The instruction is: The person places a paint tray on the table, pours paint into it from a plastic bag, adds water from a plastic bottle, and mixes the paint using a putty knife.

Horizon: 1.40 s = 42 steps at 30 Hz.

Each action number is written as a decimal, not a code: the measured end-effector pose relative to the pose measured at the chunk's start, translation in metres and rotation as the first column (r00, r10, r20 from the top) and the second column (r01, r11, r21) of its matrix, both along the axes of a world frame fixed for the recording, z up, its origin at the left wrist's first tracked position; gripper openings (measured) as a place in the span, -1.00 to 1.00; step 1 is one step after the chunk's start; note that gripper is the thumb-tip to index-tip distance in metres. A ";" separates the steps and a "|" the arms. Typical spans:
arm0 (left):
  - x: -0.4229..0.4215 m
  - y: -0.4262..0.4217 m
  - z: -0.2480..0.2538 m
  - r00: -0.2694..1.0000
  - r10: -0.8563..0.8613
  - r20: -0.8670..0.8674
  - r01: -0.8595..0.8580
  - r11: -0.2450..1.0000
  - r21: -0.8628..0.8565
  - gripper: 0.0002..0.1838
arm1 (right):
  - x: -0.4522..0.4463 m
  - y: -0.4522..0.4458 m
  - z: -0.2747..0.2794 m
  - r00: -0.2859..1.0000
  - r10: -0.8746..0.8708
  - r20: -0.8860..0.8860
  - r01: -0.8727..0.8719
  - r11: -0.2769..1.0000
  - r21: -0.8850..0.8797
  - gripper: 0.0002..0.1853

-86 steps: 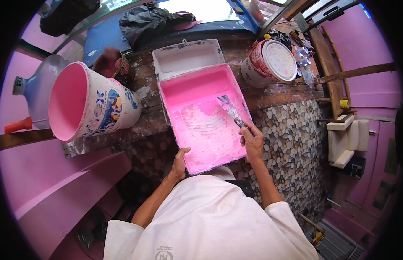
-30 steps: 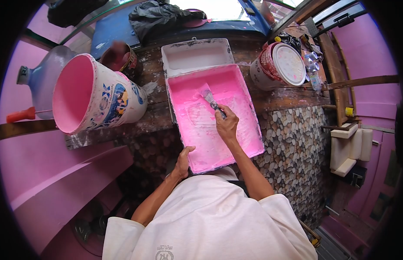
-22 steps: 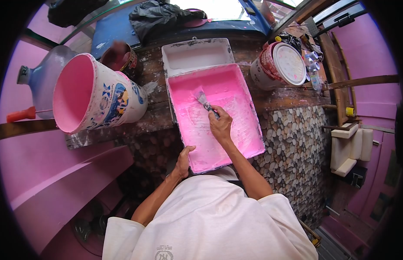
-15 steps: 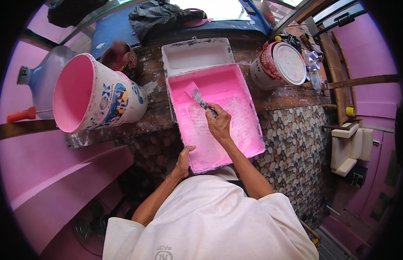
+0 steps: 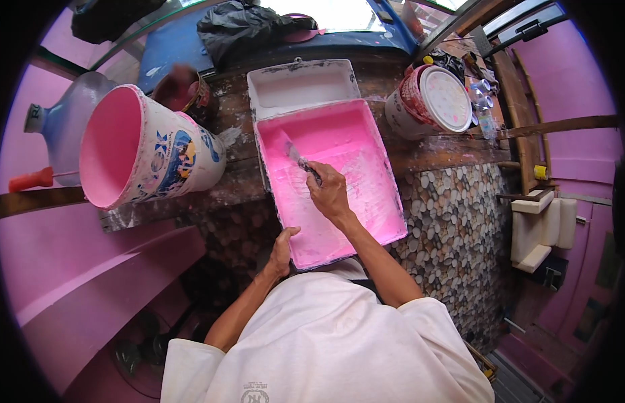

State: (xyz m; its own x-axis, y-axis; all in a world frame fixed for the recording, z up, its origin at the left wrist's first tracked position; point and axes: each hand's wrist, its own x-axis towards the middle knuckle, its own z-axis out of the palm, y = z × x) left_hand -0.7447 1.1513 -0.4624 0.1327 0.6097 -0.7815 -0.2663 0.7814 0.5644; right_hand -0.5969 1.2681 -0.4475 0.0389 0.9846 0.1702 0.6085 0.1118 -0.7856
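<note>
A pink-coated rectangular tray (image 5: 397, 228) extends from the wooden table's edge toward my body. At its lower left side, my left hand (image 5: 282, 250) grips the rim, thumb on top; the fingers beneath are hidden. My right hand (image 5: 328, 191) is wrapped round the handle of a putty knife (image 5: 298, 158), over the middle of the tray. The blade points up and left, at the pink paint in the tray's upper left part. Behind the tray lies a white, paint-smeared lid or shallow tray (image 5: 302, 86).
A large pink-lined bucket (image 5: 201, 161) stands at left, beside a clear water jug (image 5: 74, 121) and a red-handled tool (image 5: 31, 180). A dark paint can (image 5: 185, 97) is behind it. A white-lidded bucket (image 5: 444, 101) stands at right. Black plastic (image 5: 235, 30) lies at the back.
My right hand has moved left with the putty knife, from the tray's right side to its upper left part. My left hand keeps its hold on the rim.
</note>
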 end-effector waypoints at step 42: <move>0.000 -0.002 -0.006 0.980 0.091 0.178 -0.078 0.994 -0.077 -0.61 | 0.101 0.008 0.010 0.972 -0.082 0.221 0.058 0.991 0.117 -0.71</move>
State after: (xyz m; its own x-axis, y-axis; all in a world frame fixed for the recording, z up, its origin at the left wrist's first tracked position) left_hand -0.7451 1.1488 -0.4688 0.2259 0.5698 -0.7901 -0.4257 0.7873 0.4460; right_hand -0.4955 1.2756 -0.4373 0.0555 0.9559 0.2885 0.7775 0.1399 -0.6131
